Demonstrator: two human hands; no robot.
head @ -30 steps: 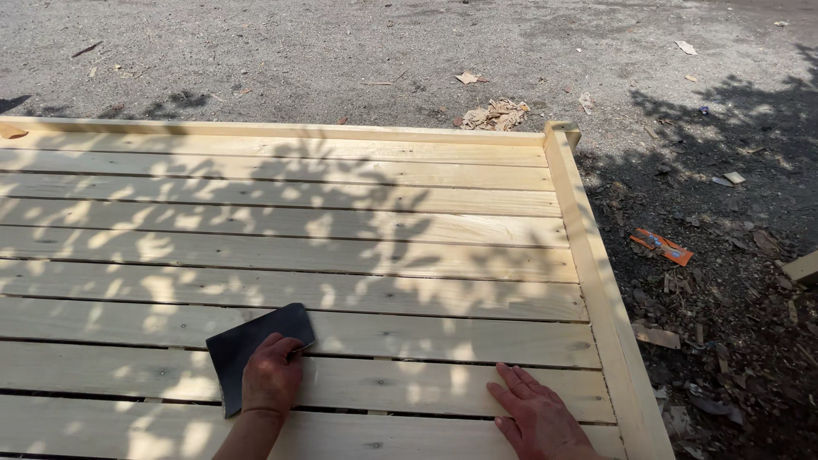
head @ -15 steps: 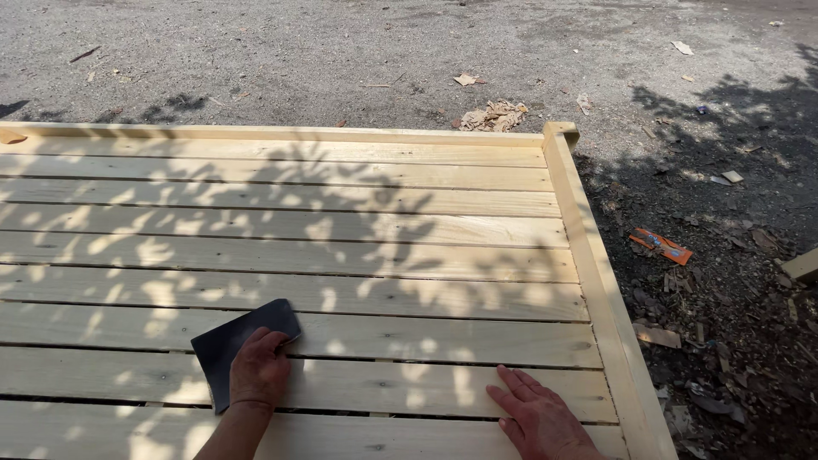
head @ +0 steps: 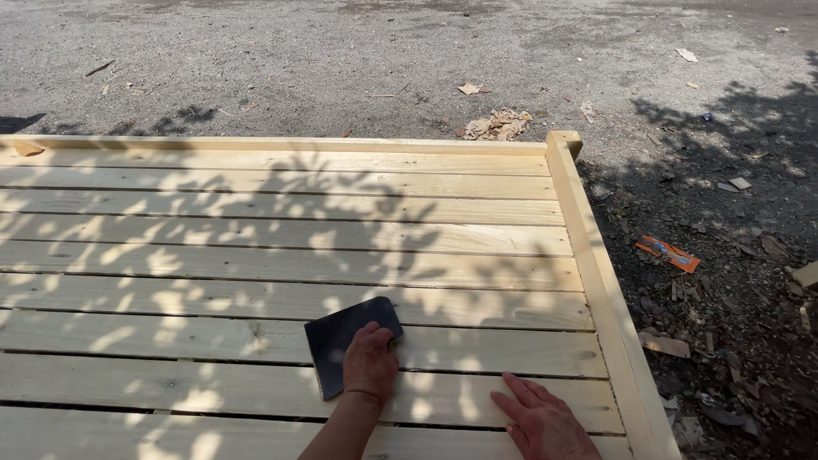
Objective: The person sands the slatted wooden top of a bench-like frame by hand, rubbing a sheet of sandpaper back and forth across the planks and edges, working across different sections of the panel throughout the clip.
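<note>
1. Right hand, nearest the camera at the bottom edge: lies flat, palm down, fingers spread wide on a pale wooden slat, holds nothing
2. Left hand, just left of the right hand and slightly farther out: presses palm down on the near right part of the dark grey rectangular sandpaper sheet, fingers curled over it; pinning it rather than pinching it
3. Sandpaper sheet runs up and left from under the left hand, long axis diagonal across the slats, far corner toward the right; left hand is the one on it, right hand apart from it on the bare wood
4. Sheet looks thin, matte, flexible; it bridges a gap between two slats
5. Pale slatted wooden panel: long raw light boards running left to right with narrow dark gaps, grain and a few knots visible, dappled with leaf shadow
6. Raised wooden frame rail runs along the right side, another along the far edge, square post end at the far right corner
7. Orange flat wrapper-like piece lies on dark soil right of the frame, among wood chips
8. Farther out, grey gravelly ground with a crumpled tan scrap just beyond the far rail
</note>
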